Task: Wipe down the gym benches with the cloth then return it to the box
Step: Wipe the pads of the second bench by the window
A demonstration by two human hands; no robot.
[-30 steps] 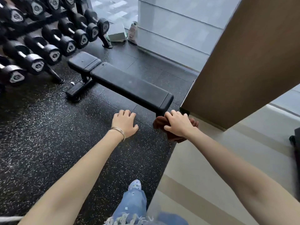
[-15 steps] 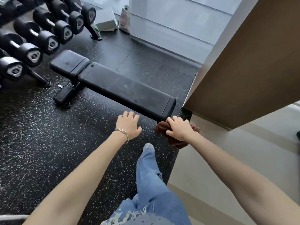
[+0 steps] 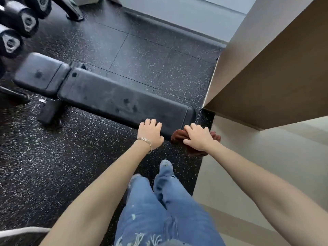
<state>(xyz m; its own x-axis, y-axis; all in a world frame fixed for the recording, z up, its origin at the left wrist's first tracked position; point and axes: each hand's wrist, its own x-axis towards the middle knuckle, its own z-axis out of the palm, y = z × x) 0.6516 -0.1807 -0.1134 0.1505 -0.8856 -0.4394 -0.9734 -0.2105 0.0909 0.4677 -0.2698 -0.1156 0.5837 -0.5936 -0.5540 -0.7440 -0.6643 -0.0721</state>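
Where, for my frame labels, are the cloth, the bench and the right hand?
cloth (image 3: pixel 178 137): head view, its bunched brown left end.
bench (image 3: pixel 115 96): head view, middle of the long black pad.
right hand (image 3: pixel 198 138): head view, back of the hand, gripping the cloth.

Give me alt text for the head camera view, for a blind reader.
A person's right hand grips a reddish-brown cloth at the end of a black gym bench, with the empty left hand beside it at the bench's edge. Dumbbells sit at upper left.
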